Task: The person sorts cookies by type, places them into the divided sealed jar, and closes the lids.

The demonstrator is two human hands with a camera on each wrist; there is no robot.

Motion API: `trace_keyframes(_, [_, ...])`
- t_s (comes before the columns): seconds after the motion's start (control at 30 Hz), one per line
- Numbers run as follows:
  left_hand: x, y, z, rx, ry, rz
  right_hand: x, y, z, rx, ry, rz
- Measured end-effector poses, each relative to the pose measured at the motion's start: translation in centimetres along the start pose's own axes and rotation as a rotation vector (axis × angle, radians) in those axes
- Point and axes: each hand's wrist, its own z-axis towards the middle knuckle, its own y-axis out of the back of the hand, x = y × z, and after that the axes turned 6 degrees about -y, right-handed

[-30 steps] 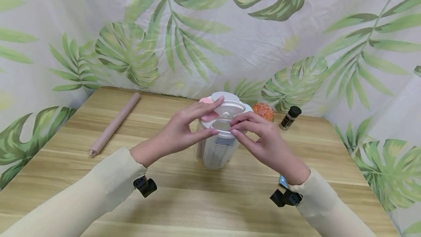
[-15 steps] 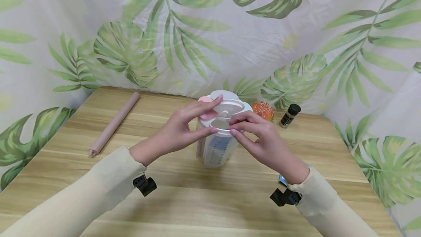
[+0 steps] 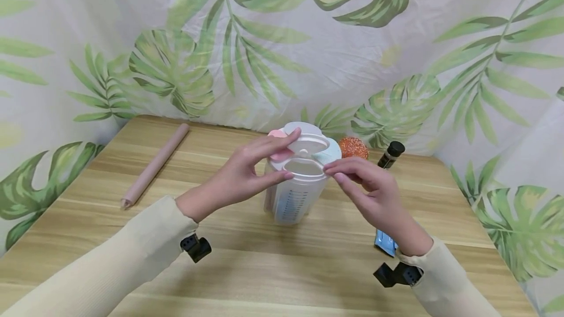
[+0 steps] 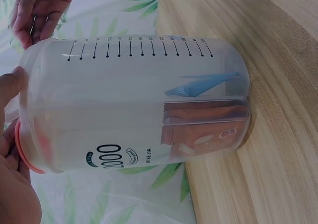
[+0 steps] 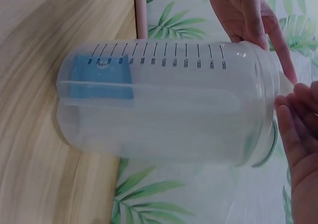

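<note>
A translucent storage canister (image 3: pixel 297 199) with measuring marks stands upright on the table. Its top has pink, white and light blue lids, and the front flap (image 3: pixel 310 144) is raised. My left hand (image 3: pixel 240 177) holds the canister's top, thumb on the front rim and index finger against the raised flap. Beside the rim's right edge, my right hand (image 3: pixel 372 187) has its fingertips close together, with nothing showing between them. A blue packet (image 5: pixel 102 77) sits low inside the canister. Brown packets (image 4: pixel 206 127) lie in another compartment, seen in the left wrist view.
A dusty pink roll (image 3: pixel 156 165) lies on the left of the wooden table (image 3: pixel 246 268). Behind the canister are an orange speckled ball-like thing (image 3: pixel 354 147) and a black-capped bottle (image 3: pixel 391 154). Another blue packet (image 3: pixel 385 242) lies under my right wrist. Leaf-printed cloth hangs behind.
My right hand has drawn back to the right from over the opening. The blue packet shows lower inside the canister than before. My left hand keeps its place.
</note>
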Motion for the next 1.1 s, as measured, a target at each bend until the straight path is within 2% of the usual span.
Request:
trace_keyframes(0.13, [0.0,0.0,0.0,-0.005,0.000,-0.001,-0.4,1.4,-1.1,-0.080,0.002,0.020])
trace_keyframes(0.3, [-0.1,-0.1,0.1,-0.004,0.000,0.004,-1.2,3.6,-3.0,-0.121,-0.161,-0.120])
trace_keyframes(0.5, [-0.1,0.0,0.0,0.001,0.017,-0.005,-2.2,5.9,-5.7,-0.104,-0.353,-0.313])
trace_keyframes(0.6, [-0.1,0.0,0.0,0.001,0.012,-0.006,-2.7,7.1,-7.1,-0.044,-0.476,-0.462])
trace_keyframes(0.7, [0.0,0.1,-0.1,-0.004,0.006,-0.004,-3.5,8.5,-8.5,0.069,-0.615,-0.565])
trace_keyframes(0.8, [0.0,0.1,-0.2,-0.005,0.010,-0.002,-4.9,9.9,-10.4,0.155,-0.737,-0.623])
trace_keyframes(0.93, [-0.1,0.1,-0.2,-0.005,0.016,-0.001,-6.9,11.9,-12.8,0.199,-0.900,-0.676])
trace_keyframes(1.03, [0.0,0.1,-0.1,-0.004,0.011,-0.006,-7.8,13.1,-14.0,0.256,-1.019,-0.715])
trace_keyframes(1.1, [0.0,0.0,-0.1,-0.002,0.008,-0.009,-8.3,13.7,-14.5,0.292,-1.066,-0.725])
